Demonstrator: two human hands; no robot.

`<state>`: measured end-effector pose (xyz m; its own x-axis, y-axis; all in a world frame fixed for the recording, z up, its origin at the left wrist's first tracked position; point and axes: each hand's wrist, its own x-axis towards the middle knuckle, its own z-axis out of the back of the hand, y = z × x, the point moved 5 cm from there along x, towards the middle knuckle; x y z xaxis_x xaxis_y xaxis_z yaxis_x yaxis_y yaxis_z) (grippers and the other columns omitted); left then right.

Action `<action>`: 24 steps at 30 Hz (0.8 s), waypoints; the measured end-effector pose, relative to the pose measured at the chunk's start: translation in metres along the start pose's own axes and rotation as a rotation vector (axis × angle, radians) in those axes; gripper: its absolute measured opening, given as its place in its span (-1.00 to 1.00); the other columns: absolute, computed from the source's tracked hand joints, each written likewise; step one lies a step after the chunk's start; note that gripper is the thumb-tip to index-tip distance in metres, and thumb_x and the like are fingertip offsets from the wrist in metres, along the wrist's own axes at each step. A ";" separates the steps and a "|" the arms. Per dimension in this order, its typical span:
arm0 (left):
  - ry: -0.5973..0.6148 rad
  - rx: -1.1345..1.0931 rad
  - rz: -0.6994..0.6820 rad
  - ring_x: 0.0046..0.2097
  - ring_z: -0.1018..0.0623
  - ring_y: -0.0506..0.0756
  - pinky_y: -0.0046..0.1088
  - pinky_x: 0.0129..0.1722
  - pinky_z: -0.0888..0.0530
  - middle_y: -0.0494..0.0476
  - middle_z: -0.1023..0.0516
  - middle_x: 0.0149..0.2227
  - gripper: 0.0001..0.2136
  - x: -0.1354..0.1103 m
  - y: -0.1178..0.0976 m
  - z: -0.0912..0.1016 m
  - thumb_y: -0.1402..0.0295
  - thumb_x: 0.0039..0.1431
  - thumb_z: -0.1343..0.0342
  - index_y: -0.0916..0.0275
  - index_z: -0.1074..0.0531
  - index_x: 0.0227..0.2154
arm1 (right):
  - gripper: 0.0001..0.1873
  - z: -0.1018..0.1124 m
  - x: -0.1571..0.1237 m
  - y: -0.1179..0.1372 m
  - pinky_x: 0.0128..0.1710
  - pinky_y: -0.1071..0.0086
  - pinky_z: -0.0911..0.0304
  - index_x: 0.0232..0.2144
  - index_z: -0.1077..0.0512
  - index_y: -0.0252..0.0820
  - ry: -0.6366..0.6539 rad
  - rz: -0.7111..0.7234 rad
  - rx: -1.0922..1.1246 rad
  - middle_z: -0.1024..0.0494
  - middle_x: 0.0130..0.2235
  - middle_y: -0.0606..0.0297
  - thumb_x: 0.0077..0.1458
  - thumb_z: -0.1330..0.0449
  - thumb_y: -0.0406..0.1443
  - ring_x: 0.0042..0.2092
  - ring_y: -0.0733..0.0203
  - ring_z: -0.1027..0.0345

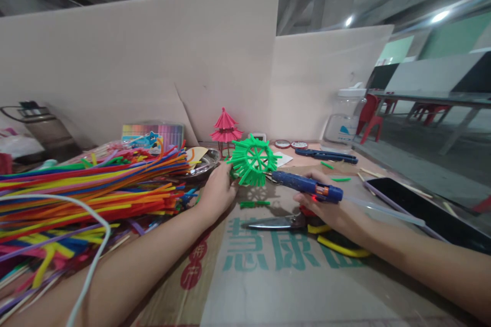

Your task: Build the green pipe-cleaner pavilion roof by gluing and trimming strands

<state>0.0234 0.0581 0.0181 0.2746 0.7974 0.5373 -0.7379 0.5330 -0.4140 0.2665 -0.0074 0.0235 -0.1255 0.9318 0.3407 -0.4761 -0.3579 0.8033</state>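
My left hand (218, 190) grips the near edge of a green wheel-shaped model (252, 159) made of pipe-cleaner pieces and holds it upright on the cardboard. My right hand (333, 209) is wrapped round a blue hot glue gun (307, 185), with a clear glue stick trailing out behind it. The gun's nozzle points left and touches the green wheel's right side. A few short green pieces (253, 204) lie on the cardboard below the wheel.
Scissors with yellow handles (295, 224) lie under my right wrist. A big pile of coloured pipe cleaners (92, 189) fills the left. A small red pagoda model (225, 133), marker box (153, 135), metal dish (205, 161), phone (422, 207), plastic jar (345, 115) and white boards behind.
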 end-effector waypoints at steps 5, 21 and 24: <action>0.002 0.003 -0.011 0.08 -0.48 0.27 -0.11 0.12 -0.41 0.26 -0.51 0.00 -0.67 0.000 -0.001 0.001 0.53 0.10 -0.09 0.23 -0.37 -0.04 | -0.69 0.001 0.001 0.000 -0.57 0.37 -0.18 -0.38 -0.30 -0.04 -0.024 0.014 -0.053 -0.38 -0.56 0.43 0.03 -0.25 -0.01 -0.54 0.21 -0.27; -0.015 -0.077 -0.004 0.09 -0.49 0.24 -0.15 0.11 -0.44 0.23 -0.51 0.02 -0.65 0.001 0.007 -0.003 0.47 0.12 -0.11 0.20 -0.37 0.00 | -0.78 0.005 0.000 0.025 -0.60 0.38 -0.12 -0.53 -0.28 -0.04 -0.049 -0.008 -0.072 -0.32 -0.63 0.42 -0.07 -0.22 -0.11 -0.58 0.23 -0.19; -0.021 -0.103 -0.013 0.09 -0.49 0.23 -0.18 0.11 -0.44 0.22 -0.51 0.02 -0.63 0.001 0.008 -0.004 0.46 0.12 -0.11 0.19 -0.37 0.02 | -0.77 0.004 0.001 0.028 -0.60 0.40 -0.10 -0.53 -0.27 -0.06 -0.027 -0.013 -0.069 -0.31 -0.63 0.43 -0.08 -0.23 -0.12 -0.58 0.25 -0.16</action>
<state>0.0198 0.0641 0.0125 0.2697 0.7850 0.5578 -0.6672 0.5700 -0.4795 0.2564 -0.0167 0.0478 -0.0953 0.9341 0.3442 -0.5367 -0.3394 0.7725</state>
